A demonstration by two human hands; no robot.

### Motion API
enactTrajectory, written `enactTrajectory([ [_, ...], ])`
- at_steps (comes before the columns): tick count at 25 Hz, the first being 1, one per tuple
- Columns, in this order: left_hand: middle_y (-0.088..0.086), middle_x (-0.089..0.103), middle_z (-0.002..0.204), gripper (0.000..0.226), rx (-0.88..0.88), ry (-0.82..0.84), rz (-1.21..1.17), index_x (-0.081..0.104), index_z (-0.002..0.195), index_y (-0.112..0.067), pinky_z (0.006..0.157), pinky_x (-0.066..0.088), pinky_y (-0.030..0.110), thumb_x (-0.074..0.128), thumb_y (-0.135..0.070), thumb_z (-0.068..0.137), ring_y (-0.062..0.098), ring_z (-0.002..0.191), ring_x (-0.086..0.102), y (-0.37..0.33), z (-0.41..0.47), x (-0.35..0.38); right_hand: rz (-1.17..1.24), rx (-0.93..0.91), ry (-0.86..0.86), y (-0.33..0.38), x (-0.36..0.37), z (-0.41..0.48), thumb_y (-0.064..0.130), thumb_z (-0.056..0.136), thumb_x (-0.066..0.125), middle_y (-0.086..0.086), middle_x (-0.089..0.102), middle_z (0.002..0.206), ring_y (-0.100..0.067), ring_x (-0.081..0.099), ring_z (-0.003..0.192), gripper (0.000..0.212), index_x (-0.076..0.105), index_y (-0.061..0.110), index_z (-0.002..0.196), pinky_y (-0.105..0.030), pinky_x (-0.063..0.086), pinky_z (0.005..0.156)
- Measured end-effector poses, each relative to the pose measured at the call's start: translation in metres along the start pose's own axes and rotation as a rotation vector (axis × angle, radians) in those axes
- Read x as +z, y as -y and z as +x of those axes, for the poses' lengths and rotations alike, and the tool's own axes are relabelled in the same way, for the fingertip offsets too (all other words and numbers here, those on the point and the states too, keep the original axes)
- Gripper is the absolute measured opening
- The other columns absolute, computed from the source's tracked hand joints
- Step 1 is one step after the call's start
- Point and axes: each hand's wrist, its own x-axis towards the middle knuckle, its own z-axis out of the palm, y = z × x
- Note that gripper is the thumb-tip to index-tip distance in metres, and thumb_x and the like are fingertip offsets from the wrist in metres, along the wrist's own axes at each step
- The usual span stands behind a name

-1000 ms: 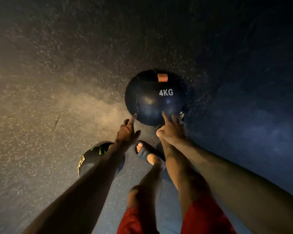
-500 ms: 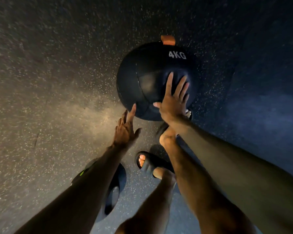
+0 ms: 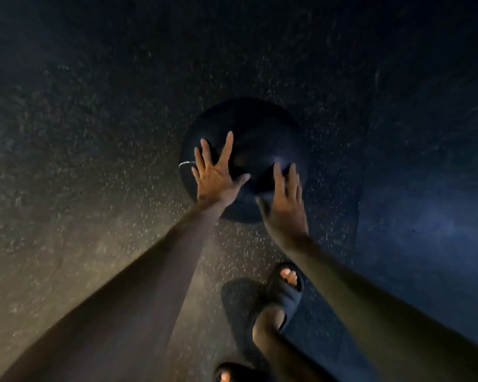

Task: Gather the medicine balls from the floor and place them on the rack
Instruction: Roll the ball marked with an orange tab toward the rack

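A large dark medicine ball (image 3: 255, 125) lies on the speckled floor ahead of me in dim light. My left hand (image 3: 214, 172) rests flat on its left side with fingers spread. On the ball's near right side lies my right hand (image 3: 286, 198), fingers also apart. Neither hand is closed around the ball. The ball's label is turned out of sight. No rack is in view.
My feet in dark slide sandals stand behind the ball, one (image 3: 286, 292) near the lower middle and one (image 3: 232, 373) at the bottom edge. A darker floor mat (image 3: 425, 216) with a straight seam lies to the right. The speckled rubber floor (image 3: 80, 175) stretches left.
The ball has rolled forward so its 4KG label no longer shows. My left hand has come onto the ball beside the right. The second ball near my left arm has dropped out of view.
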Motion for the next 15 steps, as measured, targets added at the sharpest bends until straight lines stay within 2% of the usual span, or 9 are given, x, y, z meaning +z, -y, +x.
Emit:
enactTrajectory([
  [2, 0.017, 0.000, 0.167, 0.082, 0.053, -0.089, -0.102, 0.017, 0.157, -0.039, 0.123, 0.010, 0.058, 0.065, -0.047, 0.091, 0.034, 0.154, -0.004, -0.015, 0.040, -0.016, -0.002, 0.040, 0.082, -0.009, 0.008, 0.002, 0.051, 0.096, 0.056, -0.010, -0.025, 0.165, -0.037, -0.013, 0.153, 0.095, -0.013, 0.031, 0.158, -0.055, 0.018, 0.123],
  [3, 0.018, 0.011, 0.165, 0.073, 0.098, -0.181, -0.133, 0.027, 0.156, -0.033, 0.122, 0.019, 0.058, 0.063, -0.046, 0.094, 0.034, 0.153, 0.007, -0.016, 0.052, -0.020, -0.008, 0.059, 0.087, -0.009, 0.011, 0.012, 0.052, 0.094, 0.057, -0.009, -0.030, 0.163, -0.037, -0.017, 0.152, 0.100, -0.017, 0.032, 0.157, -0.055, 0.014, 0.124],
  [5, 0.018, 0.026, 0.159, 0.064, 0.194, -0.330, -0.069, 0.036, 0.153, -0.025, 0.116, 0.031, 0.056, 0.058, -0.044, 0.096, 0.034, 0.148, 0.024, -0.008, 0.059, -0.020, -0.012, 0.078, 0.040, -0.002, 0.012, 0.042, 0.052, 0.093, 0.060, -0.012, -0.030, 0.162, -0.042, -0.021, 0.150, 0.102, -0.015, 0.028, 0.158, -0.057, 0.008, 0.124],
  [7, 0.014, 0.017, 0.163, 0.074, 0.286, -0.289, 0.089, 0.026, 0.157, -0.029, 0.119, 0.024, 0.055, 0.055, -0.056, 0.094, 0.032, 0.150, 0.019, 0.010, 0.050, -0.012, 0.024, 0.123, -0.018, 0.002, 0.007, 0.074, 0.049, 0.095, 0.060, -0.013, -0.026, 0.164, -0.044, -0.020, 0.150, 0.099, -0.011, 0.026, 0.159, -0.060, 0.007, 0.123],
  [9, 0.011, -0.007, 0.167, 0.093, 0.349, -0.175, 0.203, 0.006, 0.160, -0.033, 0.122, 0.010, 0.058, 0.050, -0.073, 0.088, 0.030, 0.155, -0.002, 0.028, 0.052, -0.004, 0.086, 0.167, -0.055, 0.003, -0.006, 0.118, 0.050, 0.094, 0.059, -0.011, -0.019, 0.166, -0.044, -0.016, 0.151, 0.096, -0.008, 0.029, 0.160, -0.062, 0.008, 0.122],
  [11, 0.009, -0.023, 0.165, 0.105, 0.362, -0.117, 0.222, -0.005, 0.159, -0.033, 0.120, 0.004, 0.065, 0.047, -0.082, 0.083, 0.028, 0.153, -0.017, 0.032, 0.074, -0.001, 0.110, 0.179, -0.057, 0.004, -0.030, 0.171, 0.058, 0.093, 0.056, -0.007, -0.013, 0.168, -0.043, -0.012, 0.152, 0.094, -0.006, 0.034, 0.159, -0.061, 0.006, 0.121],
  [13, 0.007, -0.026, 0.164, 0.105, 0.375, -0.121, 0.169, -0.007, 0.159, -0.035, 0.118, 0.002, 0.069, 0.045, -0.083, 0.081, 0.027, 0.152, -0.022, 0.014, 0.119, -0.009, 0.114, 0.205, -0.063, 0.011, -0.055, 0.232, 0.067, 0.092, 0.048, -0.005, -0.008, 0.169, -0.039, -0.009, 0.153, 0.089, -0.004, 0.038, 0.159, -0.060, 0.004, 0.121],
  [15, 0.004, -0.021, 0.166, 0.099, 0.343, -0.140, 0.090, -0.007, 0.157, -0.042, 0.117, 0.002, 0.070, 0.046, -0.081, 0.083, 0.026, 0.153, -0.019, -0.010, 0.169, -0.028, 0.154, 0.262, -0.085, 0.022, -0.069, 0.285, 0.067, 0.095, 0.041, -0.009, -0.003, 0.169, -0.035, -0.006, 0.154, 0.081, 0.003, 0.036, 0.160, -0.058, 0.002, 0.124],
])
